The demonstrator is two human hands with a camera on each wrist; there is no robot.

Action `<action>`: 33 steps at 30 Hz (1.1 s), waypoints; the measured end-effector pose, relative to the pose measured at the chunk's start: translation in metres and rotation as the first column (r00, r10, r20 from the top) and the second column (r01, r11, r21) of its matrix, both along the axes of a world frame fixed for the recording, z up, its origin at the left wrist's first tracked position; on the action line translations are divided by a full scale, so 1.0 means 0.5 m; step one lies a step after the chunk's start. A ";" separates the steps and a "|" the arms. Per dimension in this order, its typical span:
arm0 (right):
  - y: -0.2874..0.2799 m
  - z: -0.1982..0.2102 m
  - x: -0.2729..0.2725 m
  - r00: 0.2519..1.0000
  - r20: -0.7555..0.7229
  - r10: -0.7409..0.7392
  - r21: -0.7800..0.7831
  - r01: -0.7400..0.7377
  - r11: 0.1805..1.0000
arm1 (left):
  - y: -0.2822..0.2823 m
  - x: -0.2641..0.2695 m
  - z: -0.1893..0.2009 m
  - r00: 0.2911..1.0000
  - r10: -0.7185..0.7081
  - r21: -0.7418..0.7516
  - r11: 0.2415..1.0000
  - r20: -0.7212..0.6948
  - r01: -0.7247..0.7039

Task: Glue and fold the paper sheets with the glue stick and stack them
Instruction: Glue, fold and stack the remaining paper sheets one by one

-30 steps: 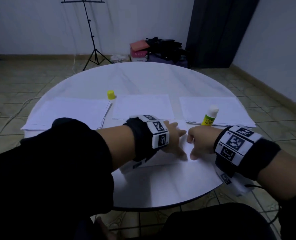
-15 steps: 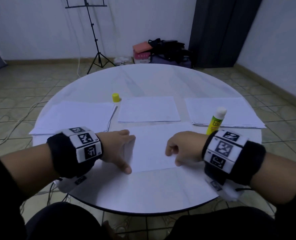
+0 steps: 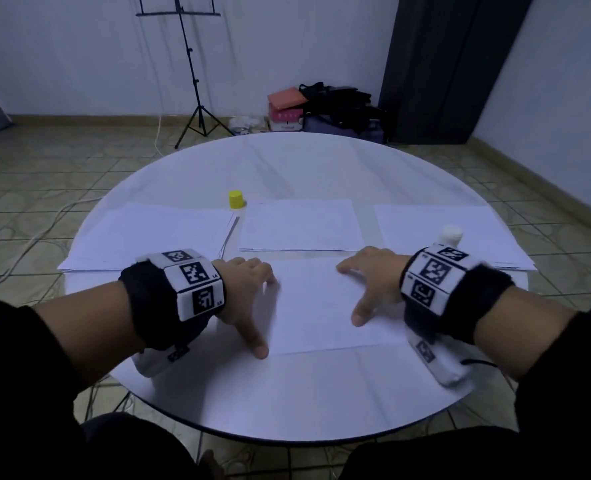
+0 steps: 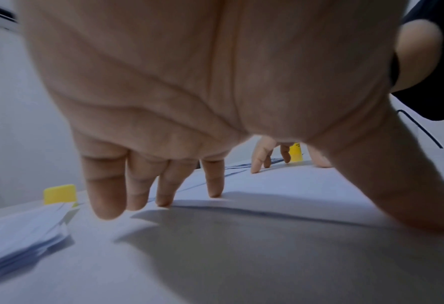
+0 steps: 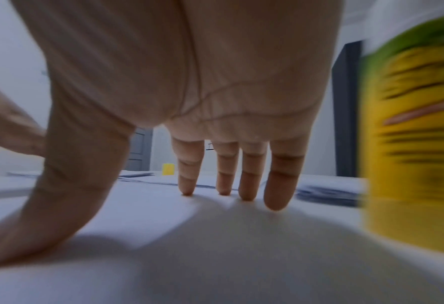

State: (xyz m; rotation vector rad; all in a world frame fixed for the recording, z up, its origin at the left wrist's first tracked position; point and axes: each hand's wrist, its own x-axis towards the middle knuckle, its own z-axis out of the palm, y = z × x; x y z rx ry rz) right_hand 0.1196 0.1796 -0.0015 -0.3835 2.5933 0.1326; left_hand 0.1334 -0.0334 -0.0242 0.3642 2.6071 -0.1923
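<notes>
On the folded sheet (image 3: 321, 303), 2 spread hands press flat.

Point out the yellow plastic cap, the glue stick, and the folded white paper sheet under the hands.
Yellow plastic cap (image 3: 235, 199), head view, on its side wall.
Yellow and green glue stick (image 5: 410, 144), right wrist view, on its label.
Folded white paper sheet (image 3: 314, 306), head view, on its bare middle between the hands.

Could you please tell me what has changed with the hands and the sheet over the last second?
Both hands slid apart along the folded sheet: the left hand to its left edge, the right hand to its right side. The right hand's fingers, curled before, are now spread, pressing the paper. The glue stick, yellow cap and three paper stacks stayed put.
</notes>
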 end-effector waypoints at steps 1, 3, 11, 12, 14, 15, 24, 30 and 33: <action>0.018 -0.001 0.001 1.000 0.003 -0.024 0.007 0.024 1.000 | 0.002 -0.001 0.002 1.000 0.006 -0.007 1.000 0.007 -0.006; 0.047 -0.004 0.005 1.000 0.002 -0.030 0.019 0.030 0.999 | 0.006 -0.001 0.007 1.000 0.014 -0.015 1.000 0.015 -0.014; 0.093 -0.021 0.023 0.996 0.004 0.094 0.149 -0.094 0.984 | 0.009 -0.003 0.013 0.996 0.089 0.017 0.996 0.029 -0.090; 0.093 -0.022 0.023 0.995 0.002 0.100 0.155 -0.099 0.983 | 0.010 -0.002 0.013 0.994 0.102 0.023 0.994 0.027 -0.102; 0.088 -0.022 0.020 0.995 0.003 0.102 0.166 -0.101 0.981 | 0.012 -0.002 0.015 0.989 0.142 0.048 0.989 0.030 -0.143; 0.082 -0.022 0.017 0.995 0.009 0.099 0.175 -0.099 0.980 | 0.012 -0.002 0.015 0.986 0.163 0.063 0.984 0.035 -0.165; 0.041 -0.010 0.002 0.996 0.023 0.083 0.331 -0.086 0.940 | 0.020 -0.017 0.021 0.960 0.272 0.181 0.943 0.062 -0.279; 0.042 -0.019 0.017 0.993 -0.036 0.112 0.342 -0.094 0.935 | 0.018 -0.022 0.034 0.934 0.325 0.302 0.885 0.145 -0.355; 0.049 -0.021 0.026 0.995 -0.048 0.085 0.282 -0.068 0.957 | 0.009 -0.015 0.035 0.887 0.422 0.525 0.720 0.187 -0.453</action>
